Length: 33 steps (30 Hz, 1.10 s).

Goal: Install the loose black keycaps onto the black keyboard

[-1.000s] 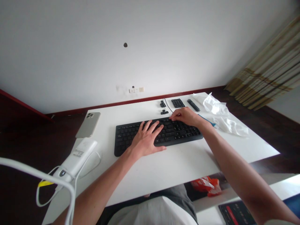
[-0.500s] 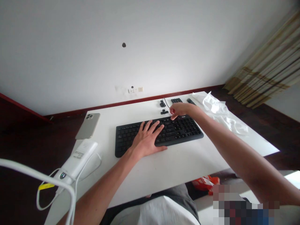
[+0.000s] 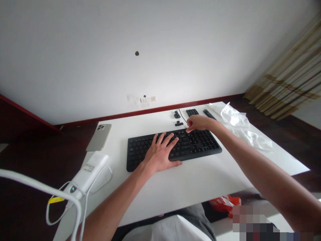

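A black keyboard (image 3: 185, 154) lies on the white table. My left hand (image 3: 160, 151) rests across its middle, fingers spread over the keys and thumb past the front edge. My right hand (image 3: 198, 122) is closed, with fingers curled at the keyboard's back edge, right of the left hand. Whatever its fingertips pinch is hidden. On the keyboard's right part, several key places look bare of caps. Behind it lie small groups of loose black keycaps (image 3: 179, 124) and a larger block of keycaps (image 3: 192, 112). A thin black cable (image 3: 182, 115) runs to the back.
A phone (image 3: 99, 138) lies face down at the table's left, near a white power bank (image 3: 86, 172) with white cables. Crumpled white plastic (image 3: 234, 117) covers the right back, beside a dark elongated object (image 3: 209, 114). Below the front edge is a red bag (image 3: 224, 203).
The whole view has shifted, so the table and hands appear slightly lower and further right. Both hands keep nearly the same places on the keyboard.
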### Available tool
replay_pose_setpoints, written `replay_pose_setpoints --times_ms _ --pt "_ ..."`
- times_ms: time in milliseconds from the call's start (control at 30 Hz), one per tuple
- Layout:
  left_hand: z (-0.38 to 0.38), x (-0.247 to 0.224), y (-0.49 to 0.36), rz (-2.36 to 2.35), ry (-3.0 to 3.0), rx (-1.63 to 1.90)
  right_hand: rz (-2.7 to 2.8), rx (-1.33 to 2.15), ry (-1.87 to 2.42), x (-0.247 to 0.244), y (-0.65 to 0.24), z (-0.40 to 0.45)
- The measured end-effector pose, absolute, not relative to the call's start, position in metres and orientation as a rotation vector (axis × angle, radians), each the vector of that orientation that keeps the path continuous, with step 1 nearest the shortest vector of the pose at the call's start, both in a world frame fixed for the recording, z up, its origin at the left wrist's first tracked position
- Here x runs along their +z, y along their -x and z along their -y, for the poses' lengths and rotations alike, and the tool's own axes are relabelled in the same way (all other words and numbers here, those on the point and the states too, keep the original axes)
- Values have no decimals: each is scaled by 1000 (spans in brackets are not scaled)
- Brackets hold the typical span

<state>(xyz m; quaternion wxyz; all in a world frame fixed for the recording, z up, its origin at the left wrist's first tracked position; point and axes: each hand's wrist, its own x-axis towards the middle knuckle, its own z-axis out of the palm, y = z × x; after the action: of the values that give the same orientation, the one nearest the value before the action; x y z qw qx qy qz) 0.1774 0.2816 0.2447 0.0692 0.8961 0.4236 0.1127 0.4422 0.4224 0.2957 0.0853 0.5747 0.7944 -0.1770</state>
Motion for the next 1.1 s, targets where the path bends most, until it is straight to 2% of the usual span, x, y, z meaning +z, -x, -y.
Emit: replay_pose_setpoints --times_ms 167,333,633,1100 --pt "-282 243 -177 -1280 -2684 329 -2611 -523 -1748 319 -435 -445" --pt "-284 242 -177 -1264 -2663 324 -2749 -267 -2062 332 -418 -482" --pt "-283 246 -177 -1255 -2666 349 -2625 -201 -2095 282 -391 -496" --pt "-284 242 -177 -1248 -2666 356 -2607 -132 -2082 270 -386 -501"
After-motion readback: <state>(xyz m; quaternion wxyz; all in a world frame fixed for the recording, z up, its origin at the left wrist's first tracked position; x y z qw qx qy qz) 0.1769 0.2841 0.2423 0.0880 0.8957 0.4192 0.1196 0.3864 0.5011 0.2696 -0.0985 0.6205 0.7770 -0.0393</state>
